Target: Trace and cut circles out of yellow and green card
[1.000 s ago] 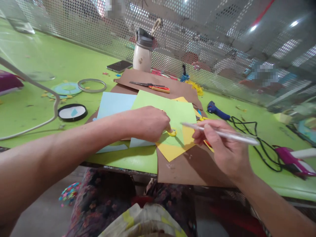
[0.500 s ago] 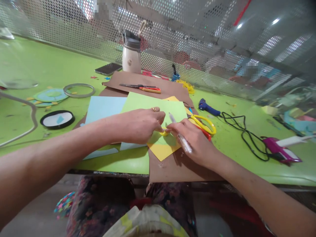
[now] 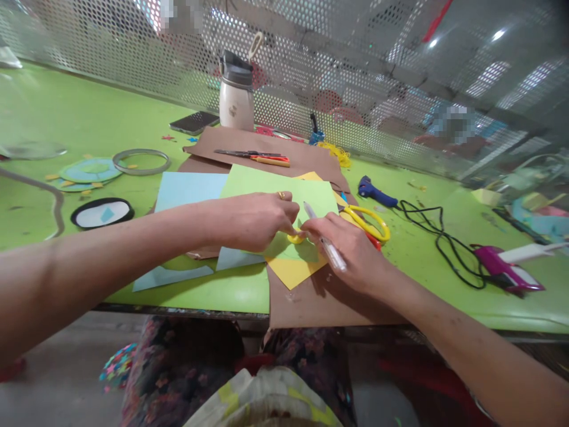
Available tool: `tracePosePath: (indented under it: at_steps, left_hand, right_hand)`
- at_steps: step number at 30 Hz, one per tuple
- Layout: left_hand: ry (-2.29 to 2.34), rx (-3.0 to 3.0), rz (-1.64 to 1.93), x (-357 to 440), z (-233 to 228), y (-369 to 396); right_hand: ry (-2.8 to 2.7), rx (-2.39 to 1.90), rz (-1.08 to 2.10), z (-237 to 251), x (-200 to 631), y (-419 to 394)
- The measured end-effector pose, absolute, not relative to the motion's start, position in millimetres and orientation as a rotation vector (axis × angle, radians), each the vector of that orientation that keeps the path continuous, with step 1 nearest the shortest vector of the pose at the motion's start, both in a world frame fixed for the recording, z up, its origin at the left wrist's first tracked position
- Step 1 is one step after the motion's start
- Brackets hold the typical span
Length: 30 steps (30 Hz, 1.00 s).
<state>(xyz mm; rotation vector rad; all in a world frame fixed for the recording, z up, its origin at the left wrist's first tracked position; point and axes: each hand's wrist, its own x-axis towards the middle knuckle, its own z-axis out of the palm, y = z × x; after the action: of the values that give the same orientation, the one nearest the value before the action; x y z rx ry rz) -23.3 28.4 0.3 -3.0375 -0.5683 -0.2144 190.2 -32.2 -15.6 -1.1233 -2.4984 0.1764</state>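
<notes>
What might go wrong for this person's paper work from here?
The small yellow piece at the left fingers might shift on the light green sheet. The white pen, held in the right fingers, could leave a stray mark. The yellow-handled scissors close by might get knocked.

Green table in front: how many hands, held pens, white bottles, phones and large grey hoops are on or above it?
Left hand and right hand: 2
Held pen: 1
White bottle: 1
Phone: 1
Large grey hoop: 1
Total: 6
</notes>
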Motion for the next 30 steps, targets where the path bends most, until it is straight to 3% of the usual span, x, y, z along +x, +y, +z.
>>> tracePosePath:
  at_steps: [15, 23, 30]
  left_hand:
    - [-0.278, -3.024, -0.185, -31, -7, 40]
    - [-0.325, -3.091, -0.165, -31, -5, 45]
    - [-0.322, -3.113, -0.106, -28, -1, 47]
  right_hand:
    - [-2.334, -1.025, 0.310, -22, 193, -32]
    - [-2.054, -1.135, 0.456, 10, 198, -57]
    - [-2.136, -1.169, 0.303, -1, 183, -64]
